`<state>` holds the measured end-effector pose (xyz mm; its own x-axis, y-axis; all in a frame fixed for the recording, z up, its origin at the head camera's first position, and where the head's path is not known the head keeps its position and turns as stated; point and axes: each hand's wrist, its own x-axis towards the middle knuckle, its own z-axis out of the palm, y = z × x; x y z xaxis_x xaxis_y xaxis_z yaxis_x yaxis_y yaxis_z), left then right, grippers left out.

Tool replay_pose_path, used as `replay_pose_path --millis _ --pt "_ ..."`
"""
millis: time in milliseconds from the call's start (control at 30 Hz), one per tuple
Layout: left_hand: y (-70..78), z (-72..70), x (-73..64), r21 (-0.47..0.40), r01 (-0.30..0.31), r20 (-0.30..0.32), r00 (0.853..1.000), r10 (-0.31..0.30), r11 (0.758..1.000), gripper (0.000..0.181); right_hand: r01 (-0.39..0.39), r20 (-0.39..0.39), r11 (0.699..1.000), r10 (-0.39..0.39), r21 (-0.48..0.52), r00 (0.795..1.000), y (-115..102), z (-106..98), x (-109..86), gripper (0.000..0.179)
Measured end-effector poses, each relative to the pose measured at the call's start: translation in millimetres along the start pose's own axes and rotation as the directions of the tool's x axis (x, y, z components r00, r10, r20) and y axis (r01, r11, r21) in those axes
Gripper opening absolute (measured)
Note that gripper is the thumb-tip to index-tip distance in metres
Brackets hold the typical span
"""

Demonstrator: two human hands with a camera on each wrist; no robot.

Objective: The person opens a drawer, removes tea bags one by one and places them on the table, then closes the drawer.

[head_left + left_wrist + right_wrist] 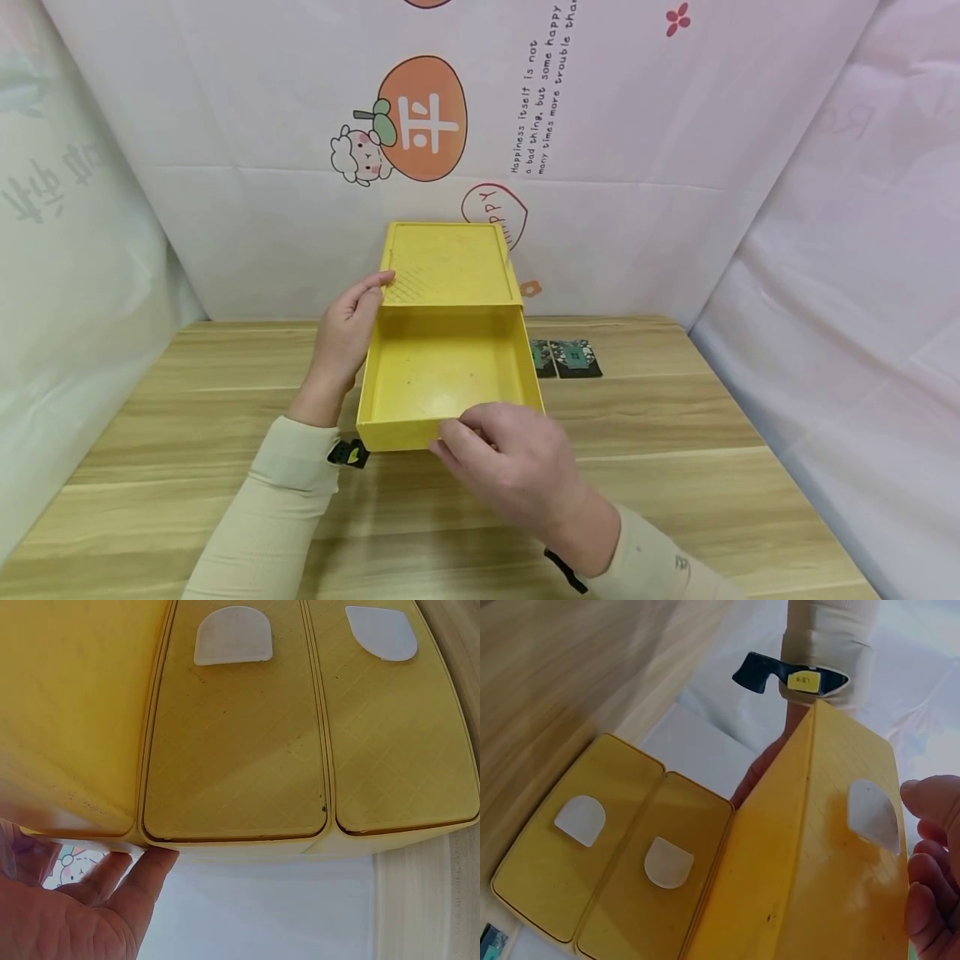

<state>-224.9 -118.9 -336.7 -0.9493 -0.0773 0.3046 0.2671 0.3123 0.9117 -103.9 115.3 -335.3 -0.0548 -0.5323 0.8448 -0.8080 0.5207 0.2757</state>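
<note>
A yellow drawer cabinet (453, 262) stands at the back of the table, its top drawer (442, 375) pulled far out, with nothing inside. My left hand (347, 329) presses its extended fingers along the cabinet's left side, one fingertip at the top edge. In the left wrist view, fingers (146, 877) touch the side near the drawers. My right hand (517, 467) has curled fingers at the drawer's front rim, holding it right of the middle. White half-round handle (874, 816) sits on that drawer's front. Two lower drawers (236, 742) are closed, each with a white handle.
Two dark green patterned cards (576, 358) lie on the wood-grain table (660, 467), right of the cabinet. A white printed cloth (285, 100) hangs behind, and pale cloths (847, 250) hang at both sides. Black bands are at both wrists.
</note>
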Motion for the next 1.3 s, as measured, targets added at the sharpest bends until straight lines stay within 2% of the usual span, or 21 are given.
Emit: replay_pose_path --millis 300,567,867,1033,1300 --pt "0.2 -0.7 -0.2 0.013 0.005 -0.002 1.000 -0.005 1.000 0.044 -0.010 0.015 0.996 0.011 -0.092 1.000 -6.6 1.3 -4.3 0.020" --pt "-0.2 -1.0 0.4 0.001 0.007 0.005 1.000 -0.007 1.000 0.045 0.011 -0.004 0.990 -0.012 -0.143 1.000 -8.6 2.7 -3.3 0.022" --pt "-0.3 -2.3 0.7 0.009 0.021 0.022 1.000 -0.022 1.000 0.045 -0.019 0.019 0.989 0.022 -0.145 1.000 -8.1 3.6 -1.3 0.025" --pt "-0.2 -3.2 0.9 0.007 0.023 0.031 0.999 -0.023 1.000 0.045 -0.034 0.005 0.989 0.035 -0.141 0.999 -3.7 8.4 0.5 0.018" --pt "1.6 -5.1 -0.3 -0.013 0.022 0.058 0.998 -0.021 1.000 0.046 -0.075 0.053 0.987 0.083 -0.146 0.995 2.9 16.3 1.7 0.015"
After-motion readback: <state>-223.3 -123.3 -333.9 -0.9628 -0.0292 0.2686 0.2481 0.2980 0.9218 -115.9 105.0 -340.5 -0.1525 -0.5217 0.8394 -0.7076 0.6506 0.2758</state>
